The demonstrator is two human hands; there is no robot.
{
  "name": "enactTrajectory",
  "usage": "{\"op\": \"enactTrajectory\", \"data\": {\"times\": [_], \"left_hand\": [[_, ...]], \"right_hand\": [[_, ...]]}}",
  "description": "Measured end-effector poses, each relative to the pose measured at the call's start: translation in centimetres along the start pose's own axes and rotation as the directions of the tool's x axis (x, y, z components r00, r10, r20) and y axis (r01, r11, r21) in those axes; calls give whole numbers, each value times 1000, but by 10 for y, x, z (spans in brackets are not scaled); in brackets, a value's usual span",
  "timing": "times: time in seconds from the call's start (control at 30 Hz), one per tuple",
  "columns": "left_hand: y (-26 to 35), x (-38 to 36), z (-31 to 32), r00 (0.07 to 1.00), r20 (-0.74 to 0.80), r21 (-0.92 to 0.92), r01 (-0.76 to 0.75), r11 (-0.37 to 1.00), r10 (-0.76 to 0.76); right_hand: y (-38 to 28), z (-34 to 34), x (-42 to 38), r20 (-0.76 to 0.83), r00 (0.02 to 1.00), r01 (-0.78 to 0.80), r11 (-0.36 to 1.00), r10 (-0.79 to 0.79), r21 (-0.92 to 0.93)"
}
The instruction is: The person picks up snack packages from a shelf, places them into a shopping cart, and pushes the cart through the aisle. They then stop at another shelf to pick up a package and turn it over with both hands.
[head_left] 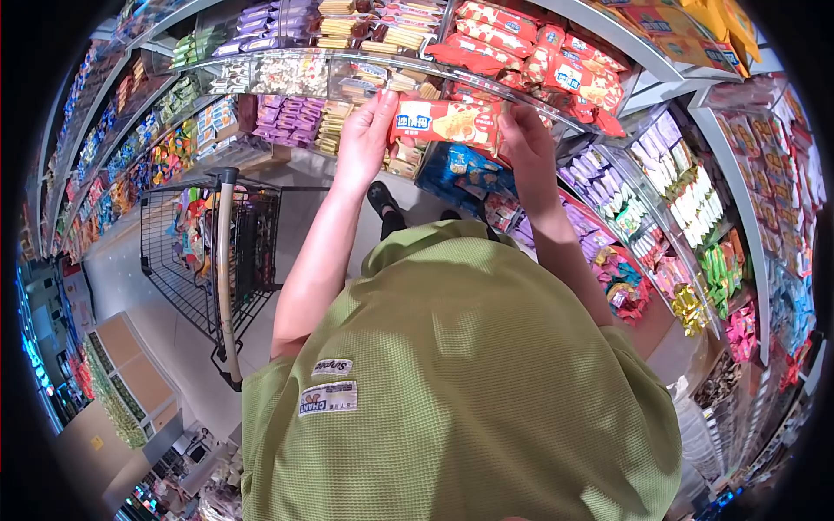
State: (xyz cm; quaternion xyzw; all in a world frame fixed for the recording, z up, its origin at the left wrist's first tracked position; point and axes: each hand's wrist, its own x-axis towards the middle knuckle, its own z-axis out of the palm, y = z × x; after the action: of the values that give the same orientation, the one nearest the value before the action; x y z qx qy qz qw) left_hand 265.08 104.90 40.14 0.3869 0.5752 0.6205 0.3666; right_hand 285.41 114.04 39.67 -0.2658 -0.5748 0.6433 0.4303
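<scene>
One view from the wearer's head, pitched forward and steeply down, close above the green shirt (469,373), left hand (369,132) and right hand (528,146) farther off, lens facing the shelf's front edge (360,56) beyond them, wide fisheye field, bent lines, dark corners

Shirt (486,365) is grn w/ 2 labels (328,398) — shoes (383,200) blk.

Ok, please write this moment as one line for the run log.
red packet: held, printed face visible | left hand: gripping left end | right hand: gripping right end | shopping cart: at person's left
</scene>
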Motion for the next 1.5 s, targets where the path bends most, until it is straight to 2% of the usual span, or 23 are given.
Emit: {"op": "enactTrajectory", "data": {"times": [0.07, 0.1, 0.13, 0.17, 0.2, 0.27, 0.33, 0.4, 0.47, 0.57, 0.67, 0.73, 1.03, 1.1, 1.13, 1.17, 1.2, 1.23, 1.27, 1.33, 1.4, 1.47, 1.5], "left_hand": [[-1, 1, -1, 999, -27, 12, -38, 999, 38], [-3, 2, -1, 959, -81, 296, -236, 925, 271], [-4, 3, -1, 867, -64, 561, -379, 736, 495], [10, -3, 1, 873, 23, 617, -396, 680, 488], [20, -7, 6, 873, 20, 617, -394, 681, 487], [32, -11, 20, 751, 363, 771, -575, 275, 552], [24, -10, 27, 746, 386, 753, -595, 282, 543], [17, -8, 28, 836, 412, 772, -532, 347, 363], [16, -7, 21, 836, 396, 767, -528, 365, 380], [19, -9, 4, 794, 320, 808, -514, 289, 517], [20, -6, -10, 778, 325, 794, -534, 292, 538], [22, -6, -13, 776, 329, 771, -549, 321, 538], [16, -14, -14, 803, 303, 761, -528, 377, 514], [16, -19, -6, 785, 390, 785, -556, 272, 481], [15, -21, -1, 784, 391, 784, -558, 271, 482], [13, -23, 6, 821, 391, 772, -538, 339, 416], [11, -25, 11, 852, 393, 757, -513, 405, 346], [10, -26, 12, 835, 412, 725, -543, 424, 366], [11, -29, 14, 831, 418, 719, -550, 425, 368], [12, -33, 17, 911, 319, 683, -413, 603, 262], [11, -33, 16, 897, 326, 675, -441, 591, 297], [18, -37, 15, 985, 169, 689, -132, 712, 19], [15, -37, 13, 989, 136, 694, -139, 707, 61]], "right_hand": [[1, -1, 0, -1, 1000, -7, 1000, 7, 6], [1, -2, 0, -3, 1000, -12, 1000, 12, 14], [3, -2, 0, -3, 1000, -12, 1000, 13, 12], [4, 0, 1, 17, 1000, 8, 1000, -8, 20], [6, 1, 1, 38, 999, 26, 999, -28, 30], [10, 5, 0, 69, 998, 11, 1000, -12, 24], [11, 11, 0, 95, 995, -1, 1000, 0, 17], [11, 18, -1, 119, 992, 28, 999, -33, 41], [10, 14, 0, 118, 993, 22, 999, -25, 28], [10, 6, 1, 97, 994, 53, 999, -52, -8], [5, 4, 0, 76, 997, -11, 1000, 9, 25], [4, 6, -1, 78, 997, 9, 998, -14, 61], [8, 8, -1, 87, 996, 28, 999, -29, 20], [7, 12, -1, 95, 995, 21, 1000, -22, 17], [7, 14, -1, 102, 995, 14, 1000, -15, 14], [9, 15, -1, 97, 995, 17, 1000, -18, 13], [13, 16, -1, 160, 980, 143, 977, -117, -159], [15, 17, -2, 235, 951, 270, 909, -200, -318], [15, 19, -3, 228, 952, 270, 907, -202, -323], [13, 21, -5, 282, 959, 81, 984, -34, -157], [9, 16, -5, 277, 961, 74, 980, -20, -184], [4, 8, -2, 285, 958, 20, 981, 36, -191], [3, 0, 1, 261, 965, 32, 974, 28, -224]]}}
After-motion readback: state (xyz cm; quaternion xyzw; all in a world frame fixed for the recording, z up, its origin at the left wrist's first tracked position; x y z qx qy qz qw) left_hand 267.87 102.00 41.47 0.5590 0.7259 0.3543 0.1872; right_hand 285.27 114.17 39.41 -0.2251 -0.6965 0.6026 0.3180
